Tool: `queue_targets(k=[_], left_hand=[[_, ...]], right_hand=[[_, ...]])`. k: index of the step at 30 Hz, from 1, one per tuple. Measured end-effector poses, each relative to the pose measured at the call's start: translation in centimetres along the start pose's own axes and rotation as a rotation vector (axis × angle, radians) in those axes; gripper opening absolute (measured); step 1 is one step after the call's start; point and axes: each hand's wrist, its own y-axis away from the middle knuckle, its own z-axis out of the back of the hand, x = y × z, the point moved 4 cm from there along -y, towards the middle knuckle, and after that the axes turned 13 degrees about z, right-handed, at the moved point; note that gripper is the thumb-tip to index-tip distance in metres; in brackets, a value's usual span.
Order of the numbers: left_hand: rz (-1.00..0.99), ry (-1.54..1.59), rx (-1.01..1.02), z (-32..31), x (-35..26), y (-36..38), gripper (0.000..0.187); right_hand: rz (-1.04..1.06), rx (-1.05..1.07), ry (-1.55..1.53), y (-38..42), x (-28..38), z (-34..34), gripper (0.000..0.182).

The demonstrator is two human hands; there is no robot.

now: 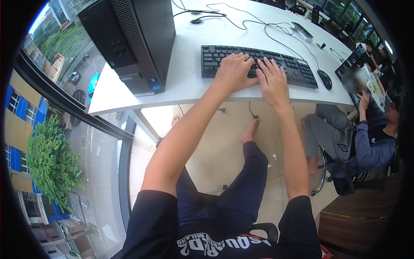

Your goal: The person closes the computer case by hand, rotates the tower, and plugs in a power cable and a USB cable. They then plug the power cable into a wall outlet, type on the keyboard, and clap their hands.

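Observation:
A black keyboard (302, 71) lies on the white table near its front edge. My left hand (234, 72) rests over its middle keys, fingers bent a little and the thumb pointing right. Close beside it, my right hand (272, 82) lies with its fingers stretched across the keys. Neither hand grips anything, and the keys under the fingers are hidden. To the right of the keyboard sits a black mouse (324, 80). A black Dell computer tower (142, 47) stands upright on the table, left of my hands.
Loose black cables (254, 22) run over the back of the white table (185, 82). Farther right lies a dark device with a white side (302, 32). A seated person (373, 144) is at the right. A large window (92, 172) borders the left side.

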Motion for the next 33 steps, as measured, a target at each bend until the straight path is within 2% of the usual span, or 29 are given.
queue_targets(k=[2, 5, 10, 12, 15, 18, 22, 26, 28, 33], left_hand=[[0.027, -0.007, 0.045, -0.2, 0.2, 0.1, 0.047], [0.013, 0.021, -0.003, -0.1, 0.1, 0.1, 0.048], [0.006, 0.046, -0.023, 0.2, 0.1, 0.3, 0.046], [0.002, 0.073, -0.022, 0.8, 0.2, 0.2, 0.044], [-0.014, 0.018, 0.004, 0.4, 0.0, 0.0, 0.057], [0.005, -0.011, 0.022, 0.1, -0.5, -0.1, 0.062], [0.043, 0.008, 0.001, 0.7, -0.2, 0.0, 0.063], [0.060, -0.005, 0.016, 0.1, 0.0, 0.1, 0.057], [0.059, -0.005, 0.024, 0.0, 0.1, 0.2, 0.050], [0.054, -0.004, 0.036, -0.2, 0.0, -0.1, 0.049]], right_hand=[[-0.038, -0.056, -0.085, -0.1, 0.3, 0.3, 0.055], [-0.040, -0.061, -0.094, -0.2, 0.5, 0.6, 0.052], [0.049, -0.010, 0.064, -0.4, -0.7, -0.6, 0.050], [0.099, -0.007, 0.023, -0.6, -0.8, -0.1, 0.049], [0.108, 0.070, -0.071, -0.9, -2.1, 2.0, 0.052], [0.078, -0.111, 0.003, -0.6, -3.5, 4.5, 0.054], [0.135, -0.479, -0.182, 0.1, -1.2, 5.1, 0.055], [0.156, 0.069, -0.097, 0.0, -1.2, 1.9, 0.053], [0.149, 0.077, -0.126, -0.3, -1.2, 1.9, 0.052], [0.188, 0.058, -0.087, 0.1, -1.3, 2.1, 0.054]])
